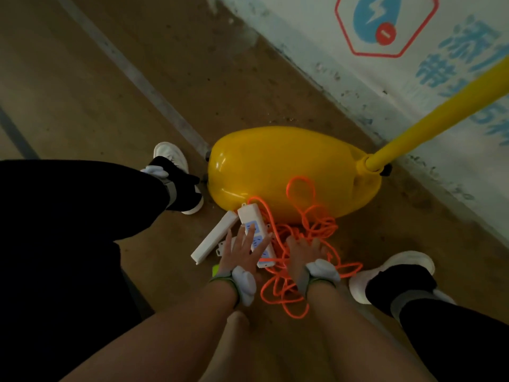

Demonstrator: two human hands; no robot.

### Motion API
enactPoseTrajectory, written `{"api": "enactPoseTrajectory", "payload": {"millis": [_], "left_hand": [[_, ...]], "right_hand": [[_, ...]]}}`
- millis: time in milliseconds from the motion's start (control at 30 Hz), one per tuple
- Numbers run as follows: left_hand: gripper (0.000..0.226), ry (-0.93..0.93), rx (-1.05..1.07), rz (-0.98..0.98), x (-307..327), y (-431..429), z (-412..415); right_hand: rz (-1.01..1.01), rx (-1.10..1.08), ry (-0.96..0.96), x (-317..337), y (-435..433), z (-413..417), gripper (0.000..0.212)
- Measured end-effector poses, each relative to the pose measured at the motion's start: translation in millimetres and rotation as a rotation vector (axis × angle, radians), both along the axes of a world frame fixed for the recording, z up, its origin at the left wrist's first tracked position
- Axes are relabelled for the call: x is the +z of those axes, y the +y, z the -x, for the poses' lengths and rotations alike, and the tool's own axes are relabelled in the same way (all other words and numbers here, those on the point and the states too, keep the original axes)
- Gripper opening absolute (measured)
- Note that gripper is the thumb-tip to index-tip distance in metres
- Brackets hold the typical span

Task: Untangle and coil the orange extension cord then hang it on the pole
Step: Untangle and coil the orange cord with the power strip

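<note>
The orange extension cord [308, 224] lies in a tangled heap on the floor against the yellow base [278, 166] of the pole [440, 108]. Its white power strip [252, 219] with blue sockets lies at the heap's left side. My left hand [242, 252] is spread with straight fingers over the strip's near end. My right hand [305, 252] reaches down into the cord loops; its fingertips are curled among the strands, and whether they grip any I cannot tell. The yellow pole rises to the upper right.
A second white power strip [213, 238] lies on the floor left of the first. My two feet in white shoes [176, 172] [394, 274] stand either side of the heap. A white wall [358, 64] with a painted sign runs behind the pole.
</note>
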State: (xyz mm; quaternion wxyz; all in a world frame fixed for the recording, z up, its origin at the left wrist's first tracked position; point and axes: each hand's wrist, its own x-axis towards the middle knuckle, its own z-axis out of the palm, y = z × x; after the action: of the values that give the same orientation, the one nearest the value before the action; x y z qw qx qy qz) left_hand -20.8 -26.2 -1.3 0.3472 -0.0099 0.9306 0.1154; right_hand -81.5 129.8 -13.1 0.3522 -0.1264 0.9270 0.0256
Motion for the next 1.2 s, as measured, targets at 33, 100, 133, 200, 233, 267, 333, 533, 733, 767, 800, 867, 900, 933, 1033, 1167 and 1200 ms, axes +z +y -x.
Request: {"api": "enactPoseTrajectory", "payload": {"millis": [33, 100, 133, 200, 233, 267, 333, 533, 733, 767, 800, 867, 900, 933, 1033, 1167, 1200], "left_hand": [[0.084, 0.036, -0.023, 0.004, 2, 1, 0], [0.086, 0.064, -0.054, 0.012, -3, 3, -1], [0.088, 0.044, -0.055, -0.001, 0, 4, -3], [0.097, 0.057, 0.005, -0.097, 6, 8, -5], [0.103, 0.102, 0.082, -0.162, 9, 12, -7], [0.106, 0.168, 0.175, -0.240, 17, 15, -8], [0.101, 0.317, 0.365, -0.432, 28, 21, -3], [0.101, 0.581, 0.548, -0.646, 76, 17, 24], [0.075, 0.371, 0.843, -1.091, 127, 20, 19], [0.063, 0.274, 0.898, -1.175, 135, 18, 17], [0.056, 0.170, 0.934, -1.226, 136, 14, 17], [0.049, 0.073, 0.905, -1.255, 135, 4, 15], [0.041, 0.051, 0.849, -1.286, 136, -1, 14], [0.034, 0.037, 0.774, -1.309, 134, -5, 13], [0.035, 0.018, 0.598, -1.291, 138, -8, 11], [0.034, 0.150, 0.541, -1.147, 131, -9, 5], [0.031, 0.144, 0.518, -1.136, 129, -8, 3]], "right_hand": [[0.028, -0.008, -0.007, 3, 3, 0, 0.035], [0.086, -0.050, -0.017, 7, 5, -4, 0.017], [0.125, -0.087, -0.021, 9, 4, -5, 0.009], [0.248, -0.197, -0.010, 23, 0, -5, 0.007], [0.319, -0.281, -0.025, 36, -2, -4, 0.011], [0.414, -0.375, -0.057, 49, -4, -3, 0.017], [0.616, -0.565, -0.077, 77, -5, 0, 0.020], [1.373, -1.456, -0.255, 176, -13, 13, 0.046], [1.657, -1.563, -0.552, 205, -3, 8, 0.055], [1.698, -1.517, -0.592, 210, -2, 6, 0.056], [1.745, -1.476, -0.645, 212, -1, 5, 0.056], [1.874, -1.418, -0.744, 217, 2, 1, 0.061], [1.934, -1.397, -0.780, 216, 4, 0, 0.064], [1.975, -1.368, -0.785, 217, 6, -2, 0.063], [2.024, -1.339, -0.705, 217, 12, -4, 0.050], [1.835, -1.496, -0.517, 205, 12, -9, 0.035], [1.790, -1.546, -0.471, 201, 11, -10, 0.032]]}}
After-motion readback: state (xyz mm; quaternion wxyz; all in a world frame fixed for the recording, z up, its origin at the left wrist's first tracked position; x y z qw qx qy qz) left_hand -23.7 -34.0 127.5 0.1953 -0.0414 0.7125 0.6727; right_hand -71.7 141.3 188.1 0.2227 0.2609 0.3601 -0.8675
